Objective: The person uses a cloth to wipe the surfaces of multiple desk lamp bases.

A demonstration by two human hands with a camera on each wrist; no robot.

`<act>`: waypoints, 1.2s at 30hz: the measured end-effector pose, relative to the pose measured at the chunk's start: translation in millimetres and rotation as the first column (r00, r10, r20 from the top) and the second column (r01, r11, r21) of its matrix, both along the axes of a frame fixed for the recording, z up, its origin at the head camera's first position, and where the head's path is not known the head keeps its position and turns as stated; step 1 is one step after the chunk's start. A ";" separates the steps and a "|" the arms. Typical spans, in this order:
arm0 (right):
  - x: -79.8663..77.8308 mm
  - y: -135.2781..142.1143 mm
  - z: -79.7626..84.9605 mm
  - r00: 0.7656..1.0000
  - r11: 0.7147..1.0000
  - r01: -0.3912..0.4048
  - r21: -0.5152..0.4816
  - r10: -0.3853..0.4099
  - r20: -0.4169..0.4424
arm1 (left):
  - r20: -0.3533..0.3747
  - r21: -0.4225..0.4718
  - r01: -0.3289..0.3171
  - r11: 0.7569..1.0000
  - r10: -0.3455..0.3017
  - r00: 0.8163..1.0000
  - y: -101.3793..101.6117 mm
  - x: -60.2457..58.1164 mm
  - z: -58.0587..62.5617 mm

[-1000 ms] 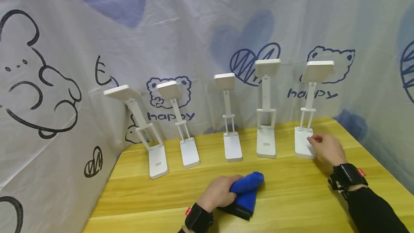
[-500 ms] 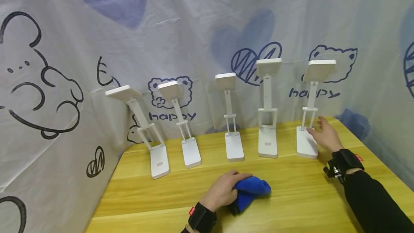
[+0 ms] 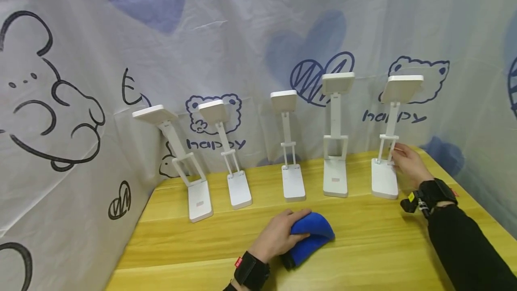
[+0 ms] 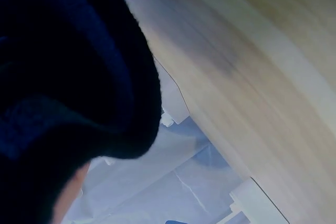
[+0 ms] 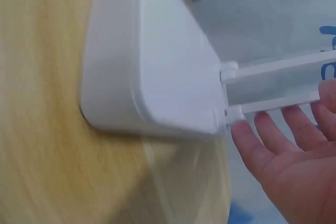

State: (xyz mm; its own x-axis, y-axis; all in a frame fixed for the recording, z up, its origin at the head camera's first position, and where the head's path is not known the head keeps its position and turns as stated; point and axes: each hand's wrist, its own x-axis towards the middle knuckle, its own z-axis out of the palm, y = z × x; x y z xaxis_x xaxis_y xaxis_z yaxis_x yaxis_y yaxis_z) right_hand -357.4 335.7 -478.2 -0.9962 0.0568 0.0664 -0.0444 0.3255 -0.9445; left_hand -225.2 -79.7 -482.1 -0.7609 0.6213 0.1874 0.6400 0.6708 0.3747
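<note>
Upward to the white plastic folding lamp [image 3: 384, 178] at three o'clock, which could be toppled by a tug, the right hand [image 3: 411, 165] has been moved, closure unclear; blue plush cloth [image 3: 317, 230] at five o'clock is pinched by the left hand [image 3: 278, 236].

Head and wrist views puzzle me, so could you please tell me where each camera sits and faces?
Head: on the head, facing forward and down at the table and lamps; left hand and right hand show.
Left wrist: on that wrist, facing past the cloth towards the table and patterned sheet; a sliver of skin shows.
Right wrist: on that wrist, facing the rightmost lamp; fingers show.
Shared: head and right wrist views both show the right hand at that lamp.
</note>
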 end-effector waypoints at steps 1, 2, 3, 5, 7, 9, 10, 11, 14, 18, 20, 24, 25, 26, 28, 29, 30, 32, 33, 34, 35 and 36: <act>0.2 0.2 -0.4 1.000 1.000 0.004 -0.004 -0.004 0.008 | -0.001 -0.001 -0.001 1.000 0.001 1.000 0.1 -0.2 -0.2; 0.4 0.3 -0.6 1.000 1.000 0.005 -0.007 -0.005 0.013 | 0.002 -0.001 -0.002 1.000 0.002 1.000 0.3 -0.5 -0.5; 0.7 0.1 -0.4 1.000 1.000 0.008 -0.001 -0.008 0.020 | 0.013 0.003 -0.006 1.000 0.006 1.000 0.4 -0.7 -0.6; 0.5 -0.7 -0.3 0.999 0.999 0.024 0.022 -0.025 0.044 | 0.040 0.014 -0.014 1.000 0.014 0.999 0.5 -0.8 -0.4; 0.2 -0.9 -0.3 0.998 0.999 0.016 0.047 -0.019 0.057 | 0.061 0.030 -0.021 0.999 0.019 0.998 0.6 -1.0 -0.1; 0.4 -1.6 -1.0 0.997 0.997 0.020 0.072 -0.025 0.068 | 0.064 0.042 -0.018 0.999 0.015 0.998 0.8 -1.1 0.1; 0.9 -1.4 -1.5 0.997 0.996 0.017 0.084 -0.023 0.067 | 0.055 0.043 -0.013 0.999 0.010 0.998 0.9 -1.3 0.1; 1.8 -0.7 -1.8 0.998 0.996 -0.006 0.091 0.001 0.055 | 0.043 0.044 -0.007 0.999 0.005 0.999 1.2 -1.5 0.1; 4.3 0.0 -4.8 0.999 0.994 0.002 0.113 -0.006 0.040 | 0.002 0.034 0.013 0.999 -0.013 1.000 1.3 -1.9 -0.1; 8.8 1.0 -8.2 1.000 0.990 -0.024 0.136 0.025 -0.002 | -0.017 0.009 0.028 1.000 -0.028 0.999 0.5 -1.9 -1.1; 11.8 -0.3 -9.4 0.999 0.989 -0.030 0.148 0.033 -0.018 | -0.012 -0.004 0.031 1.000 -0.031 0.999 -0.1 -1.9 -1.9; 19.7 -4.5 -9.6 0.996 0.985 -0.052 0.167 0.064 -0.063 | 0.003 -0.012 0.024 1.000 -0.024 1.000 -0.6 -1.4 -2.6; 21.7 -5.7 -9.4 0.995 0.984 -0.056 0.172 0.069 -0.073 | 0.007 -0.012 0.021 1.000 -0.021 1.000 -0.6 -1.3 -2.6; 23.4 -6.7 -9.6 0.994 0.983 -0.057 0.173 0.072 -0.082 | 0.009 -0.012 0.019 1.000 -0.019 1.000 -0.7 -1.2 -2.4; 27.5 -8.3 -9.5 0.991 0.983 -0.065 0.172 0.083 -0.101 | 0.009 -0.009 0.018 1.000 -0.018 1.000 -0.6 -1.6 -2.7; 29.5 -9.0 -9.9 0.990 0.982 -0.068 0.175 0.088 -0.107 | 0.005 -0.005 0.020 1.000 -0.020 1.000 -0.5 -1.9 -2.8; 31.3 -9.7 -10.7 0.989 0.981 -0.073 0.178 0.094 -0.114 | 0.002 0.000 0.023 1.000 -0.023 1.000 -0.6 -2.1 -3.1; 35.6 -11.1 -12.2 0.988 0.979 -0.078 0.189 0.101 -0.118 | -0.005 0.003 0.029 1.000 -0.029 1.000 -0.5 -2.7 -3.8; 37.8 -11.9 -12.7 0.987 0.977 -0.073 0.201 0.100 -0.125 | -0.008 0.004 0.031 1.000 -0.031 0.999 -0.3 -3.1 -4.1; 39.8 -12.8 -13.5 0.987 0.976 -0.068 0.209 0.096 -0.129 | -0.012 0.003 0.032 0.999 -0.032 0.999 -0.2 -3.3 -4.4; 41.8 -13.8 -14.1 0.987 0.974 -0.060 0.220 0.091 -0.134 | -0.014 0.004 0.034 0.999 -0.034 0.999 0.0 -3.3 -4.5; 43.8 -14.7 -14.4 0.986 0.972 -0.054 0.227 0.088 -0.139 | -0.014 0.002 0.034 0.999 -0.034 0.999 0.1 -3.4 -4.8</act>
State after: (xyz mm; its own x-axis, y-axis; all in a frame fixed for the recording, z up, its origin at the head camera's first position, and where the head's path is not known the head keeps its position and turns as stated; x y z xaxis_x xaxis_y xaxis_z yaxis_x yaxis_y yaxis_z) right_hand -313.6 321.0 -492.7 -0.9753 -0.0467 0.2158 -0.2084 0.5173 -0.8300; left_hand -228.6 -79.6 -486.8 -0.7364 0.6465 0.1995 0.6678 0.6475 0.3670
